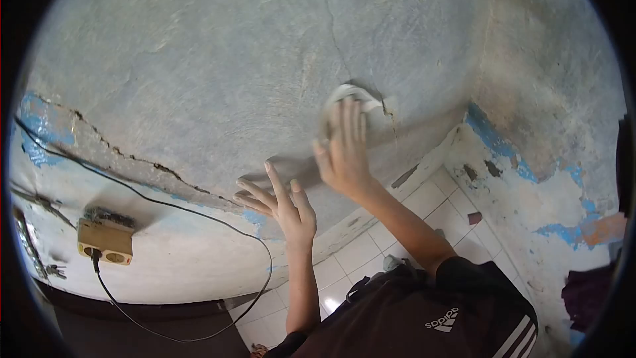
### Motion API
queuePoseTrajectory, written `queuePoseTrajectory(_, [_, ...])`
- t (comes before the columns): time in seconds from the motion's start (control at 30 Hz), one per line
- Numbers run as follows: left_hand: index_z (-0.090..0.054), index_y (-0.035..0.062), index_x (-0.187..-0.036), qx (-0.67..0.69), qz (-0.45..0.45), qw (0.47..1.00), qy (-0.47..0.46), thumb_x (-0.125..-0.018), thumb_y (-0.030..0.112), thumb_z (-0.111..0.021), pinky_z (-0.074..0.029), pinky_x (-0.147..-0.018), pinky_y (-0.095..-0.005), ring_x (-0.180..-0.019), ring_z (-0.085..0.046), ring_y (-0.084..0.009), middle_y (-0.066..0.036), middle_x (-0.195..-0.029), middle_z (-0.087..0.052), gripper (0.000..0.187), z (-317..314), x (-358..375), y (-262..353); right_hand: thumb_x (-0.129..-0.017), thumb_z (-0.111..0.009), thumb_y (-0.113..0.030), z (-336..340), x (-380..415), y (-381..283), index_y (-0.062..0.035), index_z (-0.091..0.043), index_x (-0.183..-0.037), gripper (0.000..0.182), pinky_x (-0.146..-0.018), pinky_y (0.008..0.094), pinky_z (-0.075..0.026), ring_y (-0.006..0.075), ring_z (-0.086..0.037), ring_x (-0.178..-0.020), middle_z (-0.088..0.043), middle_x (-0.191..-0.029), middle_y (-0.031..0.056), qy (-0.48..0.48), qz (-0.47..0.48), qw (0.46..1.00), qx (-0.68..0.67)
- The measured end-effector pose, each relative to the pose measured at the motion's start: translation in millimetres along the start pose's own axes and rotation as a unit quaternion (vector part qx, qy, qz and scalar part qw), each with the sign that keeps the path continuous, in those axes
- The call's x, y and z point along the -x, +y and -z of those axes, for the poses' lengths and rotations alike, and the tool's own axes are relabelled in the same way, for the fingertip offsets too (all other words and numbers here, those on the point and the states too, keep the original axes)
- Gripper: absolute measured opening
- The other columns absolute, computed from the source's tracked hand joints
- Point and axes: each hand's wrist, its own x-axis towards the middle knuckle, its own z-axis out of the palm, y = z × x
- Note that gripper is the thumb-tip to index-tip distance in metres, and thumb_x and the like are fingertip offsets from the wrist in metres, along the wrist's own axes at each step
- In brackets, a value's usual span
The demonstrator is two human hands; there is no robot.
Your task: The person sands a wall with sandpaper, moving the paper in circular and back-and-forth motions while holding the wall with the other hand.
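White cloth point(354, 96) lies pressed flat against the grey wall point(199, 73) under the right hand point(344, 149), its fingers stretched out over it. Just below and beside, the left hand point(285, 205) rests spread on the wall, holding nothing.

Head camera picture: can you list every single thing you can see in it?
wall: one, grey, cracked, blue paint patches, fills the view
cloth: one, white, pressed on the wall, centre
socket box: one, yellowish, low left on the wall
cable: one, black, plugged into the socket box
floor tiles: many, white, lower centre
shorts: one, black, white stripes, bottom right
left hand: one, fingers spread on the wall
right hand: one, flat on the cloth
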Motion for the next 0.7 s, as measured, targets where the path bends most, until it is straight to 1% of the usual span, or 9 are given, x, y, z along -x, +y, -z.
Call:
queuePoseTrajectory(0.13, [-0.035, 0.014, -0.157, 0.0, -0.005, 1.0, -0.009, -0.106, 0.034, -0.04, 0.014, -0.106, -0.0754, -0.143, 0.028, -0.0549, -0.027, -0.164, 0.014, 0.055, -10, -1, 7, -0.102, -0.041, -0.039, -17, 77, 5, 0.0075, -0.036, -0.148, 0.066, -0.116, 0.0634, -0.02, 0.0539, -0.029, -0.143, -0.031, -0.154, 0.0345, -0.141, 0.063, 0.988, 0.024])
queuePoseTrajectory(0.23, [-0.036, 0.0143, -0.157, 0.0, -0.004, 1.0, -0.029, -0.106, 0.034, -0.038, 0.015, -0.104, -0.0768, -0.142, 0.028, -0.0564, -0.027, -0.164, 0.014, 0.054, -17, 1, 10, -0.103, -0.041, -0.038, -27, 170, 40, 0.0076, -0.035, -0.149, 0.065, -0.119, 0.0602, -0.018, 0.0537, -0.024, -0.145, -0.025, -0.157, 0.0342, -0.233, -0.031, 0.971, 0.04])
queuePoseTrajectory(0.3, [-0.036, 0.0146, -0.156, 0.0, -0.016, 0.999, -0.034, -0.107, 0.035, -0.038, 0.015, -0.103, -0.077, -0.141, 0.029, -0.0573, -0.028, -0.164, 0.014, 0.054, -22, 2, 14, -0.105, -0.038, -0.038, -35, 198, 59, 0.0052, -0.029, -0.153, 0.065, -0.122, 0.0553, -0.013, 0.0514, -0.016, -0.148, -0.018, -0.16, 0.0323, -0.044, -0.238, 0.965, -0.097])
queuePoseTrajectory(0.37, [-0.032, 0.0157, -0.158, -0.019, -0.031, 0.998, -0.06, -0.108, 0.037, -0.028, 0.017, -0.105, -0.0745, -0.143, 0.03, -0.0531, -0.025, -0.165, 0.014, 0.054, -25, 2, 20, -0.108, -0.034, -0.037, -43, 185, 93, 0.0076, -0.02, -0.155, 0.066, -0.124, 0.0491, -0.008, 0.0462, -0.01, -0.151, -0.011, -0.163, 0.0301, 0.044, -0.384, 0.912, -0.138])
queuePoseTrajectory(0.43, [-0.033, 0.0161, -0.158, -0.017, -0.024, 0.997, -0.074, -0.108, 0.038, -0.028, 0.017, -0.105, -0.0747, -0.142, 0.03, -0.0536, -0.026, -0.164, 0.014, 0.054, -28, 1, 30, -0.109, -0.033, -0.035, -71, 216, 185, 0.0101, -0.014, -0.155, 0.067, -0.124, 0.0457, -0.008, 0.0414, -0.01, -0.152, -0.01, -0.163, 0.0296, 0.009, -0.398, 0.913, -0.09])
queuePoseTrajectory(0.5, [-0.034, 0.0166, -0.158, -0.011, -0.021, 0.997, -0.079, -0.108, 0.039, -0.028, 0.017, -0.104, -0.075, -0.142, 0.031, -0.0542, -0.026, -0.164, 0.014, 0.054, -29, 1, 34, -0.109, -0.034, -0.034, -11, 135, 166, 0.0101, -0.015, -0.155, 0.066, -0.124, 0.0439, -0.01, 0.0407, -0.01, -0.153, -0.01, -0.164, 0.0293, 0.087, -0.446, 0.865, -0.211])
queuePoseTrajectory(0.53, [-0.036, 0.0168, -0.157, -0.007, -0.023, 0.995, -0.095, -0.108, 0.04, -0.03, 0.016, -0.101, -0.0781, -0.14, 0.032, -0.0572, -0.028, -0.164, 0.014, 0.054, -32, 0, 36, -0.109, -0.034, -0.034, -13, 143, 179, 0.0101, -0.015, -0.155, 0.066, -0.124, 0.0439, -0.01, 0.0407, -0.01, -0.153, -0.01, -0.164, 0.0293, 0.089, -0.444, 0.866, -0.211])
queuePoseTrajectory(0.6, [-0.038, 0.017, -0.156, 0.001, -0.028, 0.993, -0.111, -0.108, 0.041, -0.031, 0.015, -0.098, -0.0812, -0.138, 0.032, -0.0603, -0.029, -0.163, 0.014, 0.054, -35, -1, 40, -0.107, -0.035, -0.027, -19, 163, 194, 0.008, -0.013, -0.156, 0.065, -0.124, 0.0362, -0.007, 0.0337, -0.011, -0.154, -0.012, -0.165, 0.0253, -0.037, -0.315, 0.947, -0.057])
queuePoseTrajectory(0.7, [-0.038, 0.0173, -0.156, 0.008, -0.028, 0.995, -0.094, -0.107, 0.042, -0.032, 0.015, -0.097, -0.0819, -0.137, 0.032, -0.0616, -0.03, -0.163, 0.014, 0.055, -46, -6, 51, -0.108, -0.035, -0.028, -3, 154, 126, 0.0103, -0.017, -0.154, 0.063, -0.124, 0.0405, -0.012, 0.0356, -0.012, -0.153, -0.015, -0.164, 0.0272, 0.042, -0.253, 0.955, -0.149])
